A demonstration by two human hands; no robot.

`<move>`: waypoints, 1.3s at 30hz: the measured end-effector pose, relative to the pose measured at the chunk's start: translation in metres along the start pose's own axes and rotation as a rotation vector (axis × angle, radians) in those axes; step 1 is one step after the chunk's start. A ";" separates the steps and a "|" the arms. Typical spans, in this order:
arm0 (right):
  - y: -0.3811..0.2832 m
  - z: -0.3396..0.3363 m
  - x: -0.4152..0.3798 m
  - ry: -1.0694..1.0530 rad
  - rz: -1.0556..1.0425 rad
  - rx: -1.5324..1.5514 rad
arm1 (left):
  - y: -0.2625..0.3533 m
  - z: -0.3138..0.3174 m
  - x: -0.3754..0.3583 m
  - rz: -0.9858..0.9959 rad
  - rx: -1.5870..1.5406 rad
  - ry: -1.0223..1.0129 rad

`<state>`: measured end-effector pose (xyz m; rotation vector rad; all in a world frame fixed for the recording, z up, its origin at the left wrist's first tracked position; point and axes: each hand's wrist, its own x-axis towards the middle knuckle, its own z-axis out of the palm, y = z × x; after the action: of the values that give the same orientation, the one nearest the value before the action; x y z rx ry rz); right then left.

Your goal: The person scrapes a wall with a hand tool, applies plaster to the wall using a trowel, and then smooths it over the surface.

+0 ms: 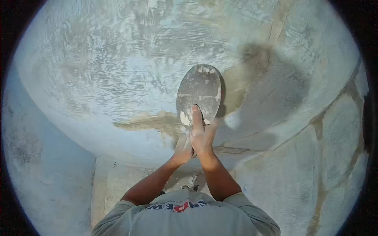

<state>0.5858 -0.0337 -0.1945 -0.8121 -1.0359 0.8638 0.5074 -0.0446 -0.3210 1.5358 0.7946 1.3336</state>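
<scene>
My right hand [203, 138] grips the lower end of a flat oval plastering float [199, 90]. The thumb lies along its near face, and the other fingers are partly hidden behind it. Grey and worn, the float carries pale dried smears and stands upright in front of the curved plastered wall [98, 78]. Close beside the right wrist, my left hand [183, 148] is raised just below the float's lower left edge. Its fingers are blurred and partly covered, so I cannot make out whether they hold anything.
Damp brownish patches [153, 121] mark the wall on both sides of the float. A smoother grey area [271, 94] lies to the right, partly in shadow. Flat wall sections [43, 157] flank the curve below, and cracks or seams [319, 157] run down the right side.
</scene>
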 end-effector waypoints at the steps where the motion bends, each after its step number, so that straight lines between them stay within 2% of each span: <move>1: 0.003 -0.003 -0.001 -0.010 0.024 0.019 | 0.000 0.004 -0.004 -0.029 -0.034 0.027; 3: 0.012 -0.009 -0.010 -0.031 0.069 0.063 | 0.003 0.009 -0.008 -0.062 -0.095 0.079; 6: 0.006 -0.001 -0.008 0.009 -0.015 0.026 | 0.013 0.015 -0.001 -0.033 -0.189 0.146; 8: -0.005 0.004 0.005 0.002 -0.084 0.017 | 0.003 0.011 0.010 0.278 0.134 0.152; 9: -0.010 0.003 0.005 -0.012 -0.008 -0.012 | -0.002 0.009 0.015 0.430 0.287 0.189; 10: -0.014 0.001 0.005 -0.028 0.064 -0.038 | 0.002 0.008 0.010 0.168 0.018 0.123; 11: -0.017 0.002 0.007 -0.047 0.128 -0.062 | -0.002 0.006 0.008 0.198 0.103 0.107; 12: -0.011 0.003 0.004 -0.012 -0.115 -0.026 | -0.005 0.004 0.006 0.229 0.187 0.094; 13: 0.001 -0.003 -0.005 0.008 -0.050 -0.007 | -0.009 0.002 0.005 0.262 0.269 0.083; 14: 0.015 -0.009 -0.013 0.025 0.011 0.014 | -0.003 0.012 -0.009 0.039 0.083 0.119; 15: 0.023 -0.012 -0.015 0.041 0.069 0.035 | 0.000 0.014 -0.006 0.087 0.115 0.142; 16: 0.015 -0.007 -0.013 0.032 -0.077 -0.069 | 0.002 0.015 -0.002 0.134 0.147 0.167; 17: 0.002 -0.004 -0.009 0.007 -0.055 -0.055 | 0.005 0.017 0.001 0.180 0.181 0.193; 18: -0.012 0.002 -0.002 -0.014 -0.024 -0.044 | -0.008 0.010 0.013 0.354 0.336 0.208; 21: -0.009 0.002 0.005 -0.010 -0.003 -0.051 | 0.015 0.005 0.011 -0.016 0.089 0.032; 22: -0.005 -0.001 -0.001 -0.012 -0.013 -0.024 | 0.013 0.006 0.007 -0.102 0.013 0.047; 24: 0.002 -0.005 -0.011 -0.017 -0.032 0.036 | 0.014 0.011 0.001 -0.080 0.030 0.104; 26: 0.006 -0.004 -0.010 -0.003 -0.053 -0.009 | 0.022 0.020 0.004 0.150 0.212 0.191; 29: -0.002 0.000 -0.003 0.018 -0.018 -0.004 | 0.011 0.011 0.005 0.076 0.023 0.098; 30: -0.008 0.004 0.004 0.025 0.002 0.013 | 0.010 0.007 0.012 0.060 0.051 0.064; 33: 0.006 -0.005 0.005 0.015 0.002 -0.005 | 0.017 0.015 0.008 -0.063 -0.053 0.086; 37: 0.011 -0.005 -0.006 0.010 -0.024 0.062 | 0.016 0.017 0.001 0.028 0.019 0.156; 38: 0.003 0.001 -0.004 0.012 -0.052 0.051 | 0.014 0.016 0.007 0.128 0.082 0.185; 39: -0.003 0.003 -0.003 0.017 -0.073 0.035 | 0.015 0.012 0.008 0.137 0.090 0.142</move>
<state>0.5831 -0.0367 -0.1922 -0.7469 -1.0265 0.8094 0.5195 -0.0457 -0.3045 1.6028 0.8606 1.5394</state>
